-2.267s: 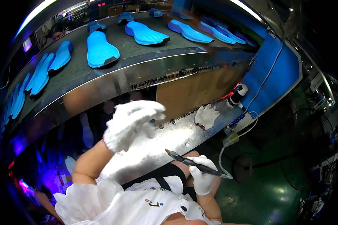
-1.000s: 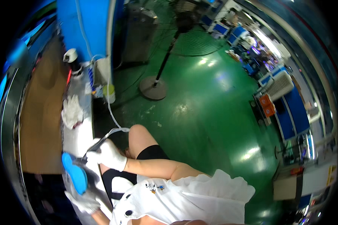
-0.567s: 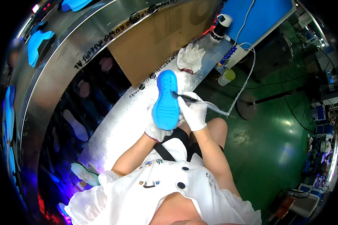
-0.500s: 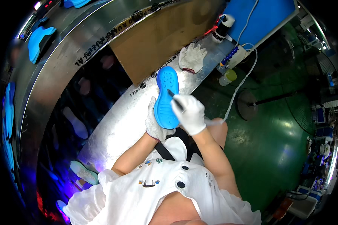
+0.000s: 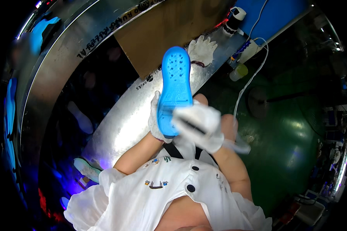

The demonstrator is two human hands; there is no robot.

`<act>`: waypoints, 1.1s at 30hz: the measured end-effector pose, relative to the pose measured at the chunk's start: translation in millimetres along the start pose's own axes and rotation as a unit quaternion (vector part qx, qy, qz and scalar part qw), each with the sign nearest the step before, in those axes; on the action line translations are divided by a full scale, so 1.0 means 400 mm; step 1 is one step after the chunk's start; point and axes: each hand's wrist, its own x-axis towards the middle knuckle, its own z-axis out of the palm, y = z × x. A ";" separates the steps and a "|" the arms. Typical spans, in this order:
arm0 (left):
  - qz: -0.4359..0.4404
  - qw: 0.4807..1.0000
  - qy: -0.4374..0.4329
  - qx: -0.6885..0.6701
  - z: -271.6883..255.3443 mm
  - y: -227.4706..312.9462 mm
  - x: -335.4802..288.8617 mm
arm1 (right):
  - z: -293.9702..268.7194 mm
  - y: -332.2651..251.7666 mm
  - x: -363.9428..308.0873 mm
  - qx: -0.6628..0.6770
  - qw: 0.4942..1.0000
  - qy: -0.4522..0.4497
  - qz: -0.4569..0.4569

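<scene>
A bright blue shoe sole [image 5: 176, 90] stands nearly upright in front of me. Small holes dot its far end, and shallow ridges cross its nearer part. My left hand [image 5: 154, 122], in a white glove, is closed around the sole's near left side; some fingers are hidden behind it. My right hand [image 5: 206, 125], also white-gloved, is smeared by motion over the sole's near right edge. It grips a slim, dark, stick-like tool [image 5: 191, 127]. A pale blurred piece shows beyond the wrist; whether it belongs to the tool, I cannot tell.
A metal ledge [image 5: 115, 127] runs under my hands, with a cardboard sheet [image 5: 142, 46] behind. Beyond the sole lie spare white gloves [image 5: 202, 51]. Farther right are a black-and-white bottle [image 5: 234, 20], a yellow-lidded jar [image 5: 239, 72] and a white cable [image 5: 254, 79]. Blue soles [image 5: 10, 111] line the left.
My right hand has swung right and nearer to me, its tool now off the sole's middle. The sole looks larger and its top reaches higher. My left hand keeps its hold.
</scene>
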 end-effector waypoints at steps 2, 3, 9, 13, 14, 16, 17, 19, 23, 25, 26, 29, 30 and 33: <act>-0.007 0.999 -0.045 -0.026 0.008 0.005 0.008 | 0.005 0.049 0.002 -0.085 0.993 0.077 0.041; -0.013 0.998 -0.063 -0.022 0.001 0.008 0.008 | 0.013 0.025 -0.019 -0.118 0.993 0.020 0.003; -0.024 0.999 -0.041 -0.012 0.017 0.033 0.021 | 0.030 -0.013 -0.035 0.058 0.994 0.059 0.067; -0.037 0.991 -0.124 -0.017 0.020 0.040 0.033 | 0.039 -0.046 -0.042 -0.077 0.996 0.025 0.042; -0.067 0.991 -0.102 -0.057 0.023 0.039 0.037 | 0.060 -0.074 -0.054 -0.072 0.996 0.019 0.037; -0.140 0.983 -0.115 -0.004 0.015 0.075 0.039 | 0.053 -0.088 -0.038 0.053 0.994 0.025 0.091; -0.058 0.997 -0.056 0.005 0.016 0.059 0.036 | 0.052 -0.078 -0.038 0.111 0.973 0.065 0.192; 0.002 0.999 -0.024 0.035 0.053 0.054 0.029 | 0.044 -0.014 -0.032 0.005 0.974 0.125 0.188; -0.090 0.989 -0.107 0.049 0.064 0.073 0.038 | 0.070 -0.090 -0.054 -0.022 0.998 0.023 0.056; -0.088 0.994 -0.031 0.063 0.003 0.104 0.038 | 0.066 -0.082 -0.051 0.103 0.979 0.044 0.170; -0.090 0.992 0.042 0.078 0.001 0.107 0.036 | 0.067 -0.068 -0.050 0.161 0.950 0.070 0.260; -0.094 0.989 -0.010 0.117 0.050 0.105 0.032 | 0.035 -0.039 -0.041 0.022 0.998 -0.017 0.061; -0.174 0.981 -0.082 -0.006 0.061 0.112 0.039 | 0.023 -0.056 -0.044 -0.022 0.996 -0.079 0.026; -0.174 0.980 -0.100 0.014 0.056 0.124 0.038 | 0.004 -0.062 -0.029 -0.069 0.988 -0.138 0.001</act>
